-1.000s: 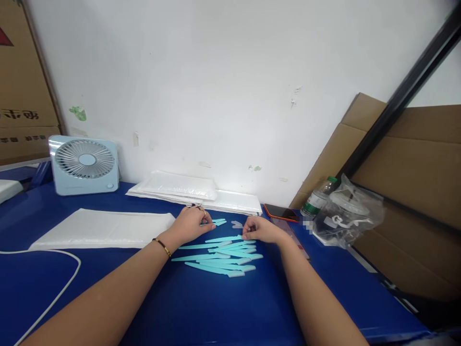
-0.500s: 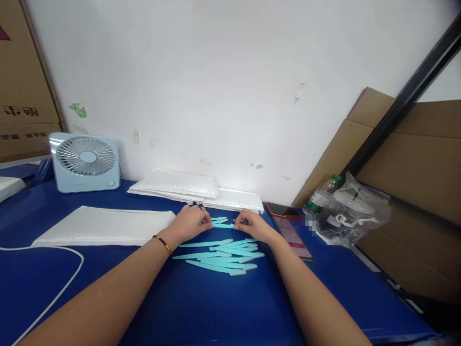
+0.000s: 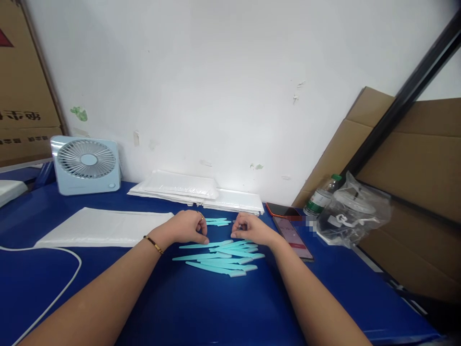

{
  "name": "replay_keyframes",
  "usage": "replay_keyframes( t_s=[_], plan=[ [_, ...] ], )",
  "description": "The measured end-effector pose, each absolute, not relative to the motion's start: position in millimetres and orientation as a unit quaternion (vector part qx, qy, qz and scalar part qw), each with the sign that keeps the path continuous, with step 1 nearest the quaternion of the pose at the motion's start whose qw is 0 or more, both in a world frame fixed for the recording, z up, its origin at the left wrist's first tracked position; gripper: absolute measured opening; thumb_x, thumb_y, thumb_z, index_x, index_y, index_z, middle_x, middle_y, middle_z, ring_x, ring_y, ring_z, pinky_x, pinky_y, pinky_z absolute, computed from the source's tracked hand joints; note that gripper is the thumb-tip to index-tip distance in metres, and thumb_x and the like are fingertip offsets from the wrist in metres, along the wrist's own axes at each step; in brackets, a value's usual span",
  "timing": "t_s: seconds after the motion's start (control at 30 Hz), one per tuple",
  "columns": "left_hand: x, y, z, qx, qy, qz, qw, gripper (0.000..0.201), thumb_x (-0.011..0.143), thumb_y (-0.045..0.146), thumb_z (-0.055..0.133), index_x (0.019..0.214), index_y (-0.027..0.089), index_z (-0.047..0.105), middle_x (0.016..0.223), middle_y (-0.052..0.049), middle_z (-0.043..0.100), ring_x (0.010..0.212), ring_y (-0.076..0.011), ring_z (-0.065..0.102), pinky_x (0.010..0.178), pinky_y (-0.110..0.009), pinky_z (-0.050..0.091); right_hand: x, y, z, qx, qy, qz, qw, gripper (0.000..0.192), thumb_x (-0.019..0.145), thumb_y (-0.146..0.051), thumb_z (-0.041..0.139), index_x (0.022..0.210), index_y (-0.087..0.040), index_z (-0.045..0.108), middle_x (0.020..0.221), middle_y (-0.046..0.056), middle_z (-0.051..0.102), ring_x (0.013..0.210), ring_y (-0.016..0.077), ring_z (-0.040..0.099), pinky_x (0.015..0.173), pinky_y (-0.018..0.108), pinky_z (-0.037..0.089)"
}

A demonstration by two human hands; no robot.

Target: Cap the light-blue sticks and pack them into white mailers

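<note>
Several turquoise eyebrow razors (image 3: 216,265) lie loosely overlapped on the blue table in front of me, blades mostly to the right. Farther back, a smaller group of the same razors (image 3: 218,222) lies between my hands. My left hand (image 3: 189,228) hovers at the left of both groups, thumb and fingers apart, nothing seen in them. Its thumb tip is close over the left part of the top razor of the near pile; I cannot tell whether it touches. My right hand (image 3: 250,228) is at the right, fingers curled, thumb apart from them, with no razor visible in it.
White padded mailers (image 3: 173,185) are stacked by the wall, and another mailer (image 3: 104,228) lies at left. A light-blue fan (image 3: 88,166) stands behind it. Right of my hand are a phone (image 3: 293,239), a bottle (image 3: 320,197) and a bagged container (image 3: 353,211). A white cable (image 3: 68,283) crosses the left.
The razor that both hands held at its ends has been let go and lies in the far group. Both hands have come slightly nearer to me, toward the near pile, fingers loosened.
</note>
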State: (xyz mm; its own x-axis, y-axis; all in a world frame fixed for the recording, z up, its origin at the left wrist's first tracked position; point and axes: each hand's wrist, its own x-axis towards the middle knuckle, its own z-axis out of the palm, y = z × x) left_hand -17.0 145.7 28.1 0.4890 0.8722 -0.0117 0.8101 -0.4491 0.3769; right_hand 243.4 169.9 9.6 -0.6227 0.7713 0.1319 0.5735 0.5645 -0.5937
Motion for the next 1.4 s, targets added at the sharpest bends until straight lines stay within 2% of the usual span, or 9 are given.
replay_keyframes(
  t_s=[0.17,0.33,0.47,0.63,0.7,0.8,1.03,1.2,1.4],
  plan=[
    [-12.5,142.1,24.9,0.833,0.502,0.060,0.225,0.019,0.064,0.043,0.062,0.069,0.025,0.068,0.067,0.003,0.064,0.060,-0.0124,0.055,0.050,-0.022,0.033,234.4,163.7,8.3,-0.387,-0.868,0.272,0.152,0.021,0.070,-0.038,0.067,0.076,-0.018,0.067,0.082,0.002,0.053,0.067,0.0105,0.049,0.057,0.021,0.038],
    [-12.4,150.5,20.3,0.826,0.542,0.115,0.105,0.012,0.068,0.034,0.059,0.065,0.025,0.067,0.071,0.003,0.067,0.067,-0.0137,0.057,0.060,-0.024,0.034,246.2,173.4,6.9,-0.437,-0.839,0.261,0.194,0.022,0.069,-0.038,0.067,0.074,-0.016,0.065,0.079,0.002,0.057,0.064,0.0103,0.048,0.055,0.021,0.037],
    [-12.7,155.6,18.3,0.809,0.563,0.160,0.062,0.017,0.070,0.037,0.058,0.075,0.026,0.069,0.080,0.001,0.067,0.074,-0.0156,0.059,0.061,-0.025,0.034,270.6,177.0,17.4,-0.475,-0.818,0.249,0.207,0.026,0.067,-0.040,0.067,0.076,-0.015,0.067,0.080,0.003,0.059,0.067,0.0120,0.051,0.058,0.022,0.039],
    [-5.5,149.4,19.0,0.819,0.537,0.171,0.106,0.024,0.073,0.045,0.055,0.073,0.025,0.068,0.077,0.001,0.066,0.072,-0.0152,0.058,0.060,-0.024,0.034,291.4,173.1,27.0,-0.448,-0.840,0.295,0.077,0.023,0.063,-0.036,0.071,0.073,-0.016,0.068,0.069,0.001,0.060,0.062,0.0119,0.052,0.056,0.022,0.039],
    [-1.8,145.0,18.9,0.827,0.519,0.176,0.126,0.031,0.074,0.051,0.052,0.077,0.025,0.068,0.077,0.001,0.065,0.069,-0.0148,0.058,0.059,-0.024,0.035,288.2,171.5,24.8,-0.444,-0.844,0.295,0.064,0.021,0.062,-0.035,0.071,0.071,-0.016,0.067,0.069,0.001,0.060,0.061,0.0114,0.051,0.055,0.021,0.038],
    [3.0,140.8,16.4,0.845,0.485,0.178,0.137,0.033,0.074,0.053,0.051,0.085,0.026,0.068,0.080,0.001,0.065,0.069,-0.0145,0.057,0.059,-0.023,0.036,273.1,170.1,17.9,-0.437,-0.842,0.298,0.104,0.020,0.065,-0.034,0.069,0.073,-0.016,0.066,0.074,0.001,0.059,0.064,0.0114,0.052,0.056,0.021,0.039],
    [1.2,148.8,12.4,0.852,0.497,0.138,0.085,0.016,0.074,0.025,0.051,0.072,0.023,0.067,0.077,0.000,0.068,0.071,-0.0141,0.058,0.062,-0.023,0.036,250.5,175.0,9.0,-0.430,-0.853,0.242,0.171,0.015,0.069,-0.031,0.068,0.071,-0.016,0.065,0.080,0.001,0.056,0.068,0.0112,0.051,0.060,0.022,0.039],
    [-11.0,153.7,18.9,0.814,0.558,0.155,0.040,0.014,0.073,0.029,0.053,0.076,0.025,0.066,0.079,0.001,0.068,0.075,-0.0163,0.059,0.064,-0.026,0.036,268.2,176.9,15.4,-0.476,-0.824,0.227,0.206,0.018,0.072,-0.033,0.064,0.076,-0.016,0.066,0.084,0.003,0.058,0.071,0.0125,0.052,0.062,0.023,0.040],
    [1.3,139.9,22.5,0.830,0.519,0.174,0.108,0.026,0.075,0.043,0.051,0.075,0.023,0.067,0.080,-0.001,0.068,0.074,-0.0161,0.059,0.063,-0.025,0.038,283.5,165.7,29.1,-0.423,-0.854,0.297,0.056,0.021,0.064,-0.035,0.070,0.072,-0.016,0.069,0.075,0.001,0.058,0.065,0.0119,0.052,0.056,0.022,0.039]
  ],
)
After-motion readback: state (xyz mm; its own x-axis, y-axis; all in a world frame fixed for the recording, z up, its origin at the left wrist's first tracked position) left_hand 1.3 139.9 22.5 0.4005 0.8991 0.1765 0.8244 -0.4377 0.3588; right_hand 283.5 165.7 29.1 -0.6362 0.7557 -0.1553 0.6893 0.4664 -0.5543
